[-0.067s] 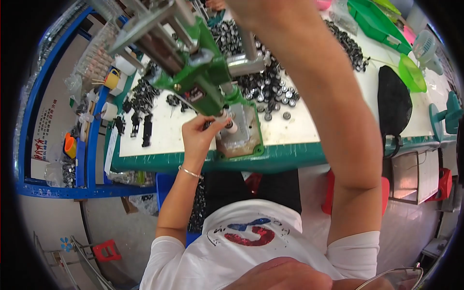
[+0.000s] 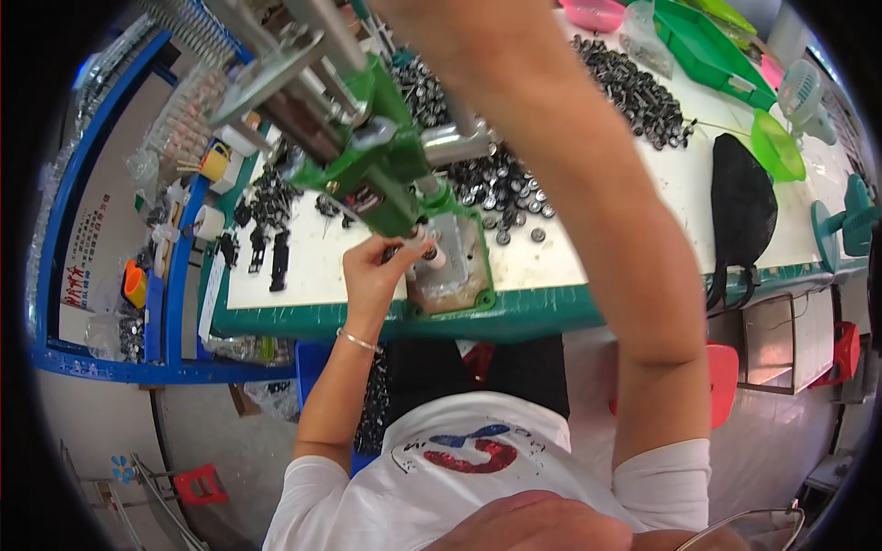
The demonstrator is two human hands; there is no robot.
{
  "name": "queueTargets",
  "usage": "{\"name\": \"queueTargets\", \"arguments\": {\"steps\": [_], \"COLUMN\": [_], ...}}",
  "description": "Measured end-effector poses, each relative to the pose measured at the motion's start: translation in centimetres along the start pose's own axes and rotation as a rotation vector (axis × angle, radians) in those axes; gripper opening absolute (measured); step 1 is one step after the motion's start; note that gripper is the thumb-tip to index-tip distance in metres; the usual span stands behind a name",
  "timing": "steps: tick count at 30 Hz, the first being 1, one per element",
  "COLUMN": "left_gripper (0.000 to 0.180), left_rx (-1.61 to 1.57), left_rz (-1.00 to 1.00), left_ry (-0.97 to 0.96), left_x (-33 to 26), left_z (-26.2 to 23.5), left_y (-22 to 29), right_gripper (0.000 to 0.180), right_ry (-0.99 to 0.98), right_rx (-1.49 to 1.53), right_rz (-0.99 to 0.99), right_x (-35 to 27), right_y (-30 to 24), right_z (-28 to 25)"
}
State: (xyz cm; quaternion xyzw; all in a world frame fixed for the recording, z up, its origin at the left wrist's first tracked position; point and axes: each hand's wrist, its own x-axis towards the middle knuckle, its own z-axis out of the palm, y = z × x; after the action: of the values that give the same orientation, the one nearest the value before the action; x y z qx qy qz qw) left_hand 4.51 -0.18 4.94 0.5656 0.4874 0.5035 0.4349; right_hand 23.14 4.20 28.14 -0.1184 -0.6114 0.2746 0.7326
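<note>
A green hand press (image 2: 381, 188) with bare metal shafts stands tilted in the picture at the table's front edge. Under its ram, a pale upright post (image 2: 435, 261) rises from the metal plate on the press base (image 2: 459, 289). My left hand (image 2: 369, 274) is closed in a pinch at the top of this post, holding a small black wheel (image 2: 429, 252) that my fingertips partly cover. My right forearm (image 2: 588, 156) stretches up across the view and leaves at the top edge, so that hand is out of sight.
Piles of small black wheels (image 2: 629, 92) lie behind and right of the press. Black plastic parts (image 2: 278, 262) lie to its left. Farther right are a black bag (image 2: 742, 207), a light-green bowl (image 2: 778, 147), a green tray (image 2: 712, 50) and small fans (image 2: 850, 220). A blue shelf rack (image 2: 170, 303) borders the left.
My right forearm has shifted left and slightly down in the picture. The view has moved a little, while my left hand keeps its pinch at the post.
</note>
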Motion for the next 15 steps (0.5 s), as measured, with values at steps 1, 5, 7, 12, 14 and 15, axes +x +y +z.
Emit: {"name": "queueTargets", "arguments": {"steps": [1, 5, 7, 12, 14, 15], "left_gripper": [0.014, 0.015, 0.016, 0.017, 0.017, 0.017], "left_rx": [0.033, 0.05, 0.015, 0.012, 0.015, 0.009], "left_rz": [0.002, 0.027, 0.018, 0.055, 0.06, 0.061], "left_ry": [-0.009, 0.001, 0.012, 0.028, 0.045, 0.051], "left_x": [-0.1, -0.6, -0.6, -0.1, -0.1, -0.1], "left_z": [-0.1, -0.5, 0.0, 0.0, -0.1, 0.1], "left_y": [0.0, -0.1, 0.6, 0.8, 0.7, 0.6], "right_gripper": [0.032, 0.032, 0.024, 0.017, 0.017, 0.017], "right_ry": [0.004, 0.045, 0.056, 0.332, 0.228, 0.125], "right_rx": [0.068, 0.172, 0.051, 0.057, 0.023, -0.024], "right_rz": [0.0, -0.019, -0.1, -0.272, -0.245, -0.215], "right_x": [0.0, -0.4, -0.3, 0.3, 0.7, 0.7], "right_y": [-0.3, -0.2, 0.9, 2.6, 2.3, 2.2], "right_z": [0.0, 0.5, 0.4, 2.1, 1.3, 0.7]}}
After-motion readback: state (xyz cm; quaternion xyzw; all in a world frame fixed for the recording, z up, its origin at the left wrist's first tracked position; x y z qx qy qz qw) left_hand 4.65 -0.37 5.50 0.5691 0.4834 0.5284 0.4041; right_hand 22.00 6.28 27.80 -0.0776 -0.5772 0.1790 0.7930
